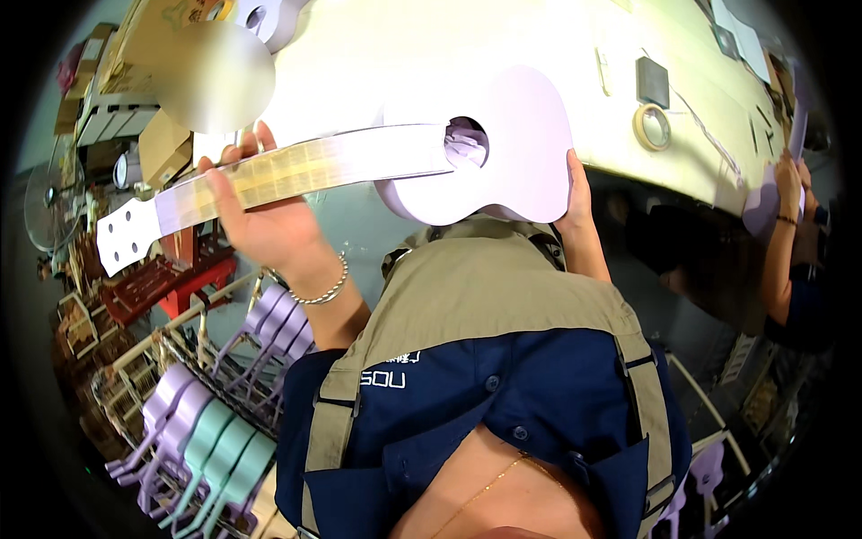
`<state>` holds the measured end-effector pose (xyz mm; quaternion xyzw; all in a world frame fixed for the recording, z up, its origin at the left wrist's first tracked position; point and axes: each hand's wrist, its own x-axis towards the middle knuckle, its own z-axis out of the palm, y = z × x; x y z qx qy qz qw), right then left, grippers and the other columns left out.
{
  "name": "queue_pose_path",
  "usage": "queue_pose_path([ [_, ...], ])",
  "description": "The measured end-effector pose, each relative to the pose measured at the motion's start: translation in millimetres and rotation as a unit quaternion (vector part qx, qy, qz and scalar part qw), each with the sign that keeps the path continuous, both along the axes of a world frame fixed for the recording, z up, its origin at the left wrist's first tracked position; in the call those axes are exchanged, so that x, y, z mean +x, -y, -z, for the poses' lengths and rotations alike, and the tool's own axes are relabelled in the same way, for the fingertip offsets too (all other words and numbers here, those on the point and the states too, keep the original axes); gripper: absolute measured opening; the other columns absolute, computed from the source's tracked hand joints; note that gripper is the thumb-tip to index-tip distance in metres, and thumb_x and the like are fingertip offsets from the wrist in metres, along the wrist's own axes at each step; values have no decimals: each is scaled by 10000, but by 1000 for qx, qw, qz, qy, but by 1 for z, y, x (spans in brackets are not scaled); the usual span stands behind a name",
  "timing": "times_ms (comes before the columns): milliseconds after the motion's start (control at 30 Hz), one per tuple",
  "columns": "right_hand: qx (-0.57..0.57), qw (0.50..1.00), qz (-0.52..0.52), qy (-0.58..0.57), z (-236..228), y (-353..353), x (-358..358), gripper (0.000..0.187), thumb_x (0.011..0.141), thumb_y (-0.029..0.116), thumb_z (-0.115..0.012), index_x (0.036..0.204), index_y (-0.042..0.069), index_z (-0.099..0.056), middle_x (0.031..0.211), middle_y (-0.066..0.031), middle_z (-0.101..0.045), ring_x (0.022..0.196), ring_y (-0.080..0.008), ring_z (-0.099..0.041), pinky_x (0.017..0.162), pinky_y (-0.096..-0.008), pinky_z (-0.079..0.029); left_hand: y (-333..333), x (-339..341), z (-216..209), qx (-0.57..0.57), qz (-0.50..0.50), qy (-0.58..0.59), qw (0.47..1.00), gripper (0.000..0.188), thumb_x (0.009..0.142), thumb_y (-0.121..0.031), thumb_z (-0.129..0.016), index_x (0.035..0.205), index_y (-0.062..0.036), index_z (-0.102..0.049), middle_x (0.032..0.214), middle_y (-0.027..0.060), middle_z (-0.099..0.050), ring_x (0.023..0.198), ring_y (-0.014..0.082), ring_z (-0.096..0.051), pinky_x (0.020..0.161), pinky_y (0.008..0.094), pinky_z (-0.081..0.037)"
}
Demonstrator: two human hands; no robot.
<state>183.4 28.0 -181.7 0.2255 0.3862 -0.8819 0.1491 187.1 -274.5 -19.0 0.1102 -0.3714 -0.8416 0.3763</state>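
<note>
Stretching crosswise between you and the table, the lilac ukulele pointed its headstock leftward, your left hand grasping the neck nearer that end while your right hand held the rounded body at its right edge

A long, cream-white table spans the upper part of the view, its surface brightly lit. Below lies a smooth grey-blue floor. Leftward stand a round wire-caged fan before a pale blue-grey wall, a low red bench and a pale-barred rack. The edges darken.
</note>
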Motion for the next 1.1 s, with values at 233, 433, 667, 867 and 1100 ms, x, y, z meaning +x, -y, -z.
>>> queue_pose_path([
  [233, 22, 998, -40, -33, -4, 0, -28, 577, 939, 402, -375, 1348, -1, -321, 1309, -127, -433, 1192, -216, -428, 971, -326, -369, -59, -6, 34, -129, -12, 120, 984, 447, 940, -269, -453, 1255, 4, -292, 1059, 227, -554, 1010, 318, -556, 896, 444, -423],
  [433, 19, 998, -57, -34, -5, -6, -39, 596, 941, 409, -380, 1367, 2, -286, 1346, -126, -390, 1218, -218, -395, 1010, -321, -316, -61, -5, 41, -96, -49, 116, 987, 441, 944, -291, -448, 1247, -3, -309, 1038, 197, -557, 1012, 325, -554, 890, 453, -433],
  [667, 46, 994, -63, -78, -22, -1, -44, 570, 960, 373, -328, 1388, 4, -253, 1392, -108, -351, 1256, -220, -361, 1027, -328, -299, -37, 0, 58, -8, -31, 81, 996, 328, 928, -286, -479, 1176, -88, -395, 1045, 132, -566, 1031, 314, -544, 897, 468, -445],
  [867, 13, 989, -117, -86, -33, -3, -48, 710, 939, 538, -79, 1406, 17, -200, 1410, -136, -315, 1293, -248, -319, 1062, -365, -273, -28, -1, 60, 13, -47, 104, 993, 280, 920, -261, -489, 1134, -97, -413, 1105, 130, -541, 1060, 318, -531, 929, 500, -431],
  [1100, 38, 985, -161, -58, -56, -7, -53, 822, 877, 638, -35, 1415, 34, -184, 1410, -140, -310, 1299, -251, -315, 1047, -375, -306, -22, -6, 54, -20, -28, 134, 990, 313, 945, -291, -432, 1155, -62, -402, 1140, 134, -522, 1108, 322, -491, 967, 513, -395],
])
